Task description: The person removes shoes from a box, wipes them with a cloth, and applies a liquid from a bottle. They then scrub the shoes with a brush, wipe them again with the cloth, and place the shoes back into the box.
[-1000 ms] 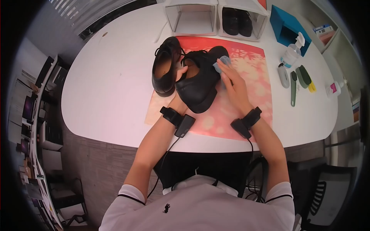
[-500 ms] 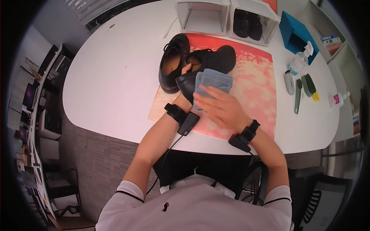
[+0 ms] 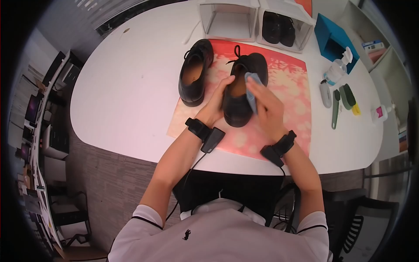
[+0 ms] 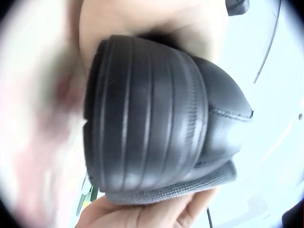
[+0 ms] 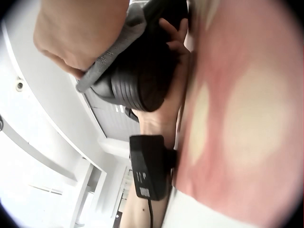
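Note:
A black lace-up shoe [image 3: 238, 107], toe pointing away, is held over the patterned mat by my left hand [image 3: 214, 105]. The thumb lies at the shoe's opening, and the other fingers pass around its left side and underneath. In the left wrist view the ridged heel [image 4: 147, 118] faces the camera. My right hand [image 3: 271, 109] holds a folded grey-blue cloth [image 3: 252, 94] against the shoe's right side. In the left wrist view the cloth [image 4: 175, 187] lies between those fingers and the shoe. The matching black shoe [image 3: 195, 74] stands to the left.
A red and cream mat [image 3: 288, 100] covers part of the white table [image 3: 118, 96]. Behind stand two clear-fronted boxes, one holding black shoes [image 3: 278, 29]. At right are a teal box [image 3: 334, 37], pump bottle [image 3: 338, 70], green-handled brush [image 3: 335, 109], another brush [image 3: 347, 96] and small white bottle [image 3: 379, 113].
The held shoe has turned from slanting right to nearly straight, and its opening now faces up. The cloth went from its rear right side to its heel, then to its right side.

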Available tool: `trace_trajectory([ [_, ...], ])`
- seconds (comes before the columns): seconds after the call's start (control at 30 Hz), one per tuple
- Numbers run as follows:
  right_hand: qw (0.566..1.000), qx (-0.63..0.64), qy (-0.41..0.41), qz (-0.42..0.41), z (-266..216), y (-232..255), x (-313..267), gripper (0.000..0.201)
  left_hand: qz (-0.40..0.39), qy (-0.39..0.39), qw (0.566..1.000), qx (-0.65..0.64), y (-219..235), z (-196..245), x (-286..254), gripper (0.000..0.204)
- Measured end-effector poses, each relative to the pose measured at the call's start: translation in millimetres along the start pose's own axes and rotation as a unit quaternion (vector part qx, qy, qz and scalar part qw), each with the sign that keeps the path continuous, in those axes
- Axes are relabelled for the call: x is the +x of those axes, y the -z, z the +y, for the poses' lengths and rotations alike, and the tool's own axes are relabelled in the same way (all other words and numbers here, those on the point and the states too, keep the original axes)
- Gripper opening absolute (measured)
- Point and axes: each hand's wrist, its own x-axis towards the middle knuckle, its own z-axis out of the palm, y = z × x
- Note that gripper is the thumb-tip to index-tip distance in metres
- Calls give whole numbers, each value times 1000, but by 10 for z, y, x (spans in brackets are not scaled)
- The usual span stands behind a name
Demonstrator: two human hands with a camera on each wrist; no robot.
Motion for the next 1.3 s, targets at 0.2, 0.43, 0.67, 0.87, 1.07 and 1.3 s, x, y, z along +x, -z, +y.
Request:
trace_trajectory([
  [0.2,974,111,-190,61,479,-58,-109,31,-67,-119,978,159,-3,-118,107,85],
  [0.43,934,235,-270,17,649,-35,-132,51,65,-228,891,386,-2,-88,80,72],
  [0.67,983,17,-161,86,688,-18,-115,72,117,-289,878,364,72,-94,102,53],
  [0.87,972,-119,-195,50,487,137,-32,34,156,-299,832,441,-139,-108,-9,50],
  [1.07,978,-22,-162,126,666,132,-89,14,143,-325,776,521,-207,55,-153,54],
  [1.3,943,215,-200,157,418,310,-17,16,-12,-437,642,630,-876,331,-388,72],
])
